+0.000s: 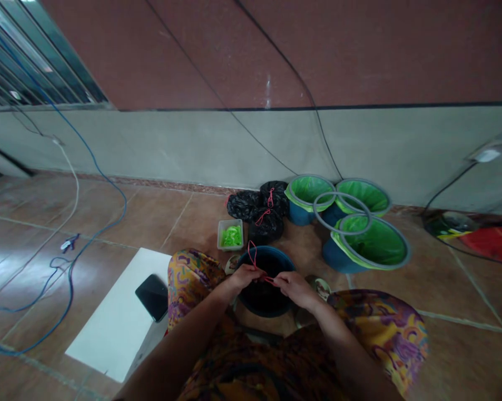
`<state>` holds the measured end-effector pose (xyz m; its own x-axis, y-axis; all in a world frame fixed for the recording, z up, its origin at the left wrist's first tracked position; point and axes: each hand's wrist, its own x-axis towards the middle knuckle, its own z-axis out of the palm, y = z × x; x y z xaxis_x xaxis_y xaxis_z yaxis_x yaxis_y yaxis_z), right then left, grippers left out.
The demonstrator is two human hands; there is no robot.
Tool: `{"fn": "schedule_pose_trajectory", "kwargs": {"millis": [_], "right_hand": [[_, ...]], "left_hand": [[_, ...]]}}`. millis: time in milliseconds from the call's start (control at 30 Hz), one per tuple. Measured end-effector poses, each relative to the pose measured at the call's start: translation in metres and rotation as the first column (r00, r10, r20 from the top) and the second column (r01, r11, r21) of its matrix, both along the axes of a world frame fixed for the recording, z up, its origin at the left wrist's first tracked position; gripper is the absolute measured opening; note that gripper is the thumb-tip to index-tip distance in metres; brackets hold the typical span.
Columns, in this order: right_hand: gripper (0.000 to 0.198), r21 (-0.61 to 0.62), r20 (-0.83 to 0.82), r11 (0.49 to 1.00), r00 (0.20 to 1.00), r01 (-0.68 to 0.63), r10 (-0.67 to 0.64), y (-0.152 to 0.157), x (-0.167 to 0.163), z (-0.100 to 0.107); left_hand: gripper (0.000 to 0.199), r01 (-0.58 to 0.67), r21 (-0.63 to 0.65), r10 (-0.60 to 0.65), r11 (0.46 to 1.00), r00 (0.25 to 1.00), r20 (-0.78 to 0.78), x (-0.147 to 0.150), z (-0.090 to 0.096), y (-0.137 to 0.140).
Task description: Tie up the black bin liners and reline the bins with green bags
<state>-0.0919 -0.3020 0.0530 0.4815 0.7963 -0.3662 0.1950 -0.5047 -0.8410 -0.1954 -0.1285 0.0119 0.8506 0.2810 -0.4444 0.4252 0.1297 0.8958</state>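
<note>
Both hands meet over a blue bin (288, 257) between my knees, with a dark inside that looks like a black trash bag (265, 303). A thin red drawstring (252, 253) runs between them, one loop standing up above the left fingers. My left hand (247, 275) is closed on the string in a pinch. My right hand (291, 285) pinches the same string a little to the right. Just beyond the bin lie several black trash bags (245, 205) tied with red strings. A clear square tub (221, 236) holding bright green pieces stands to their left.
Three blue bins with green liners (311, 189) and grey rims stand at the right by the wall; a loose grey ring (318, 214) leans across them. Left, a phone (153, 298) lies on a white board (113, 312). A blue cable (92, 147) crosses the tiles. Red cloth (491, 244) lies far right.
</note>
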Motion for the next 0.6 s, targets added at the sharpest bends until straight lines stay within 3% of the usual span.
{"fn": "schedule_pose_trajectory", "kwargs": {"millis": [100, 167, 233, 300, 367, 467, 533, 600], "right_hand": [[0.028, -0.055, -0.047, 0.997, 0.997, -0.058, 0.055, -0.01, -0.013, -0.012], [0.026, -0.138, -0.007, 0.98, 0.99, -0.141, 0.141, -0.017, -0.018, -0.023], [0.025, -0.236, 0.123, 0.96, 0.976, -0.148, 0.181, -0.02, -0.018, -0.03], [0.025, -0.266, 0.296, 0.963, 0.946, -0.05, 0.13, -0.017, -0.013, -0.031], [0.031, -0.17, 0.399, 0.985, 0.916, 0.043, 0.029, -0.006, -0.006, -0.028], [0.038, 0.084, 0.298, 0.996, 0.954, 0.008, -0.033, 0.016, 0.003, -0.023], [0.038, 0.236, 0.131, 0.972, 0.991, -0.011, -0.02, 0.027, 0.005, -0.027], [0.036, 0.318, -0.01, 0.948, 1.0, 0.025, -0.023, 0.032, 0.004, -0.035]], "left_hand": [[0.025, 0.062, 0.087, -0.055, 0.994, 0.996, -0.072, 0.001, 0.002, 0.004], [0.022, 0.176, 0.214, -0.155, 0.961, 0.981, -0.114, 0.002, 0.006, 0.007], [0.021, 0.296, 0.381, -0.271, 0.876, 0.955, -0.12, 0.002, 0.011, 0.008], [0.023, 0.368, 0.546, -0.372, 0.752, 0.922, -0.11, 0.002, 0.017, 0.008], [0.024, 0.405, 0.683, -0.456, 0.608, 0.882, -0.117, 0.002, 0.021, 0.005], [0.022, 0.426, 0.81, -0.553, 0.404, 0.819, -0.155, 0.002, 0.026, -0.001], [0.027, 0.404, 0.851, -0.554, 0.335, 0.815, -0.17, 0.001, 0.028, -0.003], [0.029, 0.366, 0.871, -0.532, 0.328, 0.833, -0.151, -0.002, 0.03, -0.002]]}}
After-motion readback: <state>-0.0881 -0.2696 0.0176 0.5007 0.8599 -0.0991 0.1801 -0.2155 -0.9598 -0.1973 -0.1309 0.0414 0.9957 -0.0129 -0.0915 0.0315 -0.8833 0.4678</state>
